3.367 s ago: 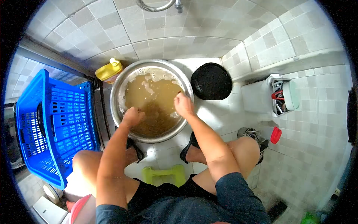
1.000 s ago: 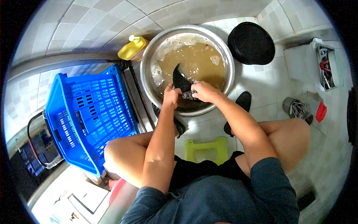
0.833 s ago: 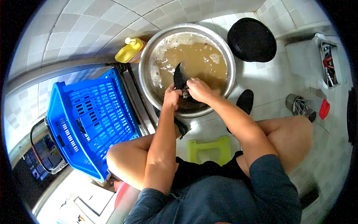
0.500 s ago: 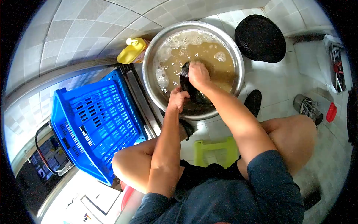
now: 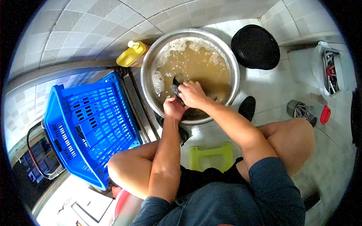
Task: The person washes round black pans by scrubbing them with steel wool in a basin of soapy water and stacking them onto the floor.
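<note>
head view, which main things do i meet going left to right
Blue slotted plastic basket, yellow plastic bottle, round silvery metal basin, black round flat-topped object, silvery cylindrical metal holder, small red plastic-looking piece.

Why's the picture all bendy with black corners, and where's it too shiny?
Head view: wall tiles curve and corners go black, probably from a very wide lens; head view: light washes out the white surface, lower left, and glints dot the murky water; head view: the dark item at the right hand is hard to make out.
</note>
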Tool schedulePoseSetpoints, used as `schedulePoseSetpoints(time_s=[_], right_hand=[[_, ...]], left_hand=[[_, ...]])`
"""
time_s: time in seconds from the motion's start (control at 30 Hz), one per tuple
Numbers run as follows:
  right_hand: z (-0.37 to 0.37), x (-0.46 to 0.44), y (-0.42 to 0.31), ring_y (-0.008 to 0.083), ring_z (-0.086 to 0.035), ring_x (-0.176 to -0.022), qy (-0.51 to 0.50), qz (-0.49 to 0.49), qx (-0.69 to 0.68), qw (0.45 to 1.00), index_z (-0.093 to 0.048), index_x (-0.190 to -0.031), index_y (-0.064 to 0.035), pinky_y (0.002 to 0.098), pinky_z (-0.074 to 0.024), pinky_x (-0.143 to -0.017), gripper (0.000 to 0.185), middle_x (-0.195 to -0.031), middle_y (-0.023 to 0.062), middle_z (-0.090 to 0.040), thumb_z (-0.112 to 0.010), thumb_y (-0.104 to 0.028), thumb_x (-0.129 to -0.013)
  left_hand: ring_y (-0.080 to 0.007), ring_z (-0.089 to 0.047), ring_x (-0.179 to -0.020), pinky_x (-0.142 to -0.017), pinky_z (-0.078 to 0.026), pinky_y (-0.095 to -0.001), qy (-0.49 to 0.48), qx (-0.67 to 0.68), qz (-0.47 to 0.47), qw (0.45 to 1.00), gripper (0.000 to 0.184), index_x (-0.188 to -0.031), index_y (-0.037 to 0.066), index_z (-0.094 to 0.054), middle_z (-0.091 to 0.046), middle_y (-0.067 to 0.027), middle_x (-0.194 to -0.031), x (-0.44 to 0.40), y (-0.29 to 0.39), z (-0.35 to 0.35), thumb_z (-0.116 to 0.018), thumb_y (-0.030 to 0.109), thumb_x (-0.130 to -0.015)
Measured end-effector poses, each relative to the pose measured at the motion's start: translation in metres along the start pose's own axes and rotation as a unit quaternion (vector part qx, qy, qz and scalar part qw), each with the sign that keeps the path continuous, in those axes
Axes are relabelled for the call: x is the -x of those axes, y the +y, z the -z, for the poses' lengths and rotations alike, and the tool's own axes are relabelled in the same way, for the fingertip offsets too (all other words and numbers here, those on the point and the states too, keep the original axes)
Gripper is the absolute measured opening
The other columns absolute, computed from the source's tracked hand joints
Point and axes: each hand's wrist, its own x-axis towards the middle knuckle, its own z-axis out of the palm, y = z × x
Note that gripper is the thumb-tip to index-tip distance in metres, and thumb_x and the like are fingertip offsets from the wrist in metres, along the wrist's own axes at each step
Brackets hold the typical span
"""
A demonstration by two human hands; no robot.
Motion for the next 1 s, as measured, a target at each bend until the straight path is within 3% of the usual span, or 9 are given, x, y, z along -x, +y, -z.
schedulePoseSetpoints(time_s=[0.07, 0.23, 0.33, 0.43, 0.53, 0.6, 0.77, 0.93, 1.0], right_hand=[[0.005, 0.016, -0.006, 0.0340, -0.058, -0.100, -0.036, 0.012, 0.003, 0.999, -0.062, -0.096, -0.0075, 0.0501, -0.0411, -0.081, 0.023, -0.098, 0.0128, -0.063, -0.068, -0.025, -0.083], [0.020, 0.049, -0.004, 0.0360, -0.060, -0.102, -0.119, -0.026, -0.009, 0.993, -0.065, -0.101, -0.0108, 0.0518, -0.0432, -0.085, 0.029, -0.100, 0.0117, -0.068, -0.075, -0.028, -0.079], [0.012, 0.061, 0.008, 0.0387, -0.061, -0.101, -0.130, -0.107, -0.067, 0.983, -0.065, -0.101, -0.0110, 0.0539, -0.0471, -0.083, 0.028, -0.102, 0.0124, -0.068, -0.074, -0.027, -0.080], [0.013, 0.072, 0.015, 0.0410, -0.061, -0.101, -0.051, -0.191, -0.103, 0.975, -0.064, -0.103, -0.0089, 0.0539, -0.0500, -0.082, 0.027, -0.104, 0.0143, -0.067, -0.071, -0.024, -0.083], [0.015, 0.071, 0.019, 0.0417, -0.061, -0.102, -0.023, -0.265, 0.015, 0.964, -0.062, -0.107, -0.0031, 0.0520, -0.0515, -0.086, 0.026, -0.106, 0.0208, -0.063, -0.066, -0.018, -0.087], [0.009, 0.067, 0.028, 0.0414, -0.061, -0.103, 0.010, -0.290, 0.007, 0.957, -0.062, -0.108, -0.0023, 0.0519, -0.0518, -0.087, 0.026, -0.107, 0.0218, -0.062, -0.065, -0.017, -0.086], [0.020, 0.044, 0.042, 0.0410, -0.062, -0.105, 0.065, -0.340, -0.005, 0.938, -0.061, -0.109, -0.0004, 0.0505, -0.0534, -0.089, 0.023, -0.111, 0.0229, -0.061, -0.053, -0.008, -0.089], [0.035, 0.006, 0.032, 0.0394, -0.062, -0.103, 0.122, -0.262, -0.005, 0.957, -0.061, -0.107, -0.0021, 0.0489, -0.0542, -0.085, 0.021, -0.109, 0.0202, -0.063, -0.057, -0.008, -0.088], [0.036, -0.011, 0.021, 0.0415, -0.065, -0.091, 0.160, -0.175, -0.038, 0.971, -0.064, -0.092, -0.0017, 0.0516, -0.0542, -0.076, 0.012, -0.096, 0.0213, -0.065, -0.061, -0.009, -0.084]], left_hand=[[-0.0371, -0.055, -0.121, -0.100, -0.044, -0.0564, 0.003, 0.064, 0.011, 0.998, 0.052, -0.124, 0.011, -0.060, -0.060, -0.0144, -0.130, -0.018, 0.001, 0.042, -0.052, 0.038, -0.080], [-0.0296, -0.065, -0.089, -0.080, -0.051, -0.0519, 0.108, -0.110, 0.015, 0.988, 0.025, -0.101, 0.011, -0.064, -0.069, -0.0083, -0.096, -0.016, 0.003, 0.013, -0.054, 0.029, -0.085], [-0.0275, -0.063, -0.089, -0.076, -0.053, -0.0499, 0.162, -0.135, 0.018, 0.977, 0.022, -0.100, 0.007, -0.063, -0.066, -0.0095, -0.091, -0.014, -0.004, 0.002, -0.058, 0.020, -0.083], [-0.0270, -0.059, -0.076, -0.064, -0.051, -0.0453, 0.227, -0.189, -0.019, 0.955, 0.023, -0.100, 0.001, -0.061, -0.058, -0.0115, -0.081, -0.009, -0.011, -0.019, -0.060, 0.006, -0.077], [-0.0233, -0.043, -0.056, -0.045, -0.034, -0.0396, 0.283, -0.311, -0.094, 0.902, 0.025, -0.093, -0.001, -0.056, -0.045, -0.0061, -0.075, 0.005, -0.013, -0.038, -0.057, -0.007, -0.069], [-0.0233, -0.047, -0.059, -0.044, -0.034, -0.0372, 0.192, -0.344, -0.194, 0.898, 0.024, -0.089, 0.002, -0.054, -0.049, -0.0057, -0.073, -0.012, -0.021, 0.007, -0.056, -0.008, -0.066], [-0.0202, -0.049, -0.059, -0.049, -0.038, -0.0332, 0.261, -0.291, -0.172, 0.904, 0.024, -0.083, 0.005, -0.055, -0.054, -0.0025, -0.074, 0.070, -0.018, -0.093, -0.055, -0.011, -0.065], [-0.0212, -0.053, -0.058, -0.048, -0.043, -0.0343, 0.206, -0.307, -0.160, 0.915, 0.027, -0.090, 0.004, -0.055, -0.057, -0.0052, -0.077, 0.099, -0.024, -0.103, -0.054, -0.012, -0.068], [-0.0228, -0.055, -0.058, -0.049, -0.046, -0.0357, 0.211, -0.305, -0.160, 0.915, 0.027, -0.091, 0.004, -0.055, -0.058, -0.0066, -0.078, 0.109, -0.023, -0.103, -0.054, -0.011, -0.069]])
